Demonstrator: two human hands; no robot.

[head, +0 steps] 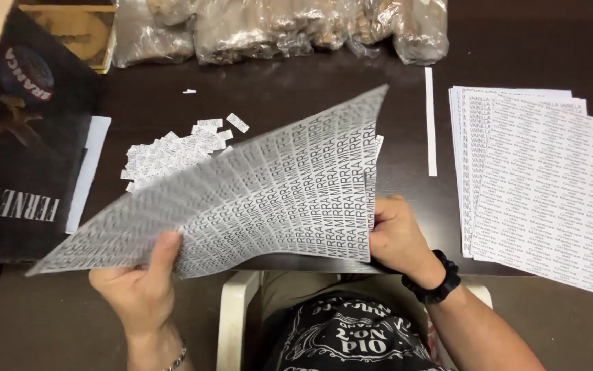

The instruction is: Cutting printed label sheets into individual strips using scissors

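Holding a printed sheet up off the dark worktop, a seated person works w/ both bare hands at the near edge. Left hand pinches the sheet's near-left edge, thumb on top, fingers hidden beneath; right hand is closed on the near-right corner, a black wristband just behind it. The sheet, covered in rows of repeated grey print, tilts up toward the far right, its far corner raised well above the worktop, its near-left corner hanging past the table edge.

Step in hand, by the look of it: handling or turning one label sheet, prob. squaring it up for cutting. Next move would call for a steady two-handed hold so the sheet doesn't buckle, and room to lay it flat w/o sweeping the cut pieces.

Those pieces, a heap of small paper slips, lie just far-left of the sheet, partly hidden behind it. A thin white strip lies to the right, apart from both hands. A stack of more printed sheets sits at the right, near the right hand but not touching. Clear bags line the far edge; a dark box stands at far left. A white chair shows below the worktop.
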